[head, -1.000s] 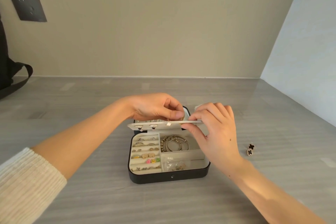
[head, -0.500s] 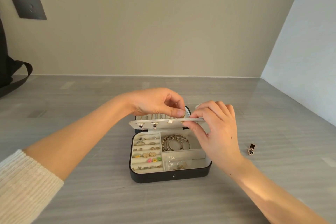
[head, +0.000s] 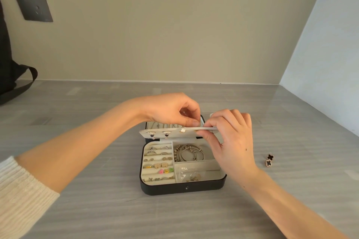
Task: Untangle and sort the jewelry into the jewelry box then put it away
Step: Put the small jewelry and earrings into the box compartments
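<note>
Head view. Black jewelry box point(head: 182, 188) open on the grey table point(head: 97, 209), centre of the field, lid raised at the rear. Cream interior in three parts:
- at left, ring rolls point(head: 158, 159) loaded with rings and small studs (one row with pink, yellow and green pieces);
- at rear right, a compartment with coiled silver bracelets point(head: 189, 152);
- at front right, a compartment with a small clear bag point(head: 189, 175) of tiny pieces.

Hinged earring panel point(head: 169, 133) held roughly level above the rear of the tray, with two sparkling studs point(head: 158, 133) at its left end and a small white piece near its middle. Over the panel, the left hand point(head: 171, 110), fingers curled, thumb and forefinger pinched together at the panel's far edge (anything between the tips too small to tell). At the panel's right end, the right hand point(head: 233, 141), grasping it with the thumb beneath and the fingers curled over the top. Cream knitted sleeve point(head: 17, 190) on the left forearm.

Pair of dark clover-shaped earrings point(head: 269, 160) on the table to the right of the box, well apart from it, one just beside the other.

Background: dark socket plate point(head: 32, 5) on the beige wall point(head: 174, 35) at upper left; black bag point(head: 7, 75) with a strap at the left edge of the table.
</note>
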Motion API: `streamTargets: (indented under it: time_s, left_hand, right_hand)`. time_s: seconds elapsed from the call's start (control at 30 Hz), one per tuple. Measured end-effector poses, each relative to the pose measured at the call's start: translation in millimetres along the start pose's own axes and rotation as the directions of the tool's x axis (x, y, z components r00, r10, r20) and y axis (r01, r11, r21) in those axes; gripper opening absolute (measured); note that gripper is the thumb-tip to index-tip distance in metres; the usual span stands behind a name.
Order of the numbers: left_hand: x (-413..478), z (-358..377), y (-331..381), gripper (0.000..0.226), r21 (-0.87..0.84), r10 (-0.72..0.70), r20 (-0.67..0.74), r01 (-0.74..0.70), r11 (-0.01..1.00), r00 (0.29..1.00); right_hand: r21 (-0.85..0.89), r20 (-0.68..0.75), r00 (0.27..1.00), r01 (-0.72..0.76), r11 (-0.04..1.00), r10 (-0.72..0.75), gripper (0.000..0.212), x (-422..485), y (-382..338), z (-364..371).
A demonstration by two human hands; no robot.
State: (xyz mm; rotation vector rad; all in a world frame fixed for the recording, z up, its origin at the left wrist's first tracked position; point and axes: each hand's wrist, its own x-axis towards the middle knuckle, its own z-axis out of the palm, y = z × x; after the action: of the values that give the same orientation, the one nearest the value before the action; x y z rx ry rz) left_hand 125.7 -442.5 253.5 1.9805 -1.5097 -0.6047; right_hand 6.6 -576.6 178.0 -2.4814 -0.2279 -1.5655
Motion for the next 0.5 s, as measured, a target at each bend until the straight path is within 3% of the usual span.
streamTargets:
  time_s: [0.23,0.5]
  left_hand:
    - [1.5,-4.0,6.3,0.008,0.025,-0.081,-0.009,0.081,0.996,0.997]
    - [-2.1,-4.8,4.3,0.012,-0.135,-0.103,0.039,0.107,0.985,0.994]
  right_hand:
    - [0.002,-0.003,1.000,-0.014,1.000,0.014,0.029,2.1,0.8,-0.2]
    - [0.007,0.007,1.000,-0.021,1.000,0.021,0.026,2.1,0.8,-0.3]
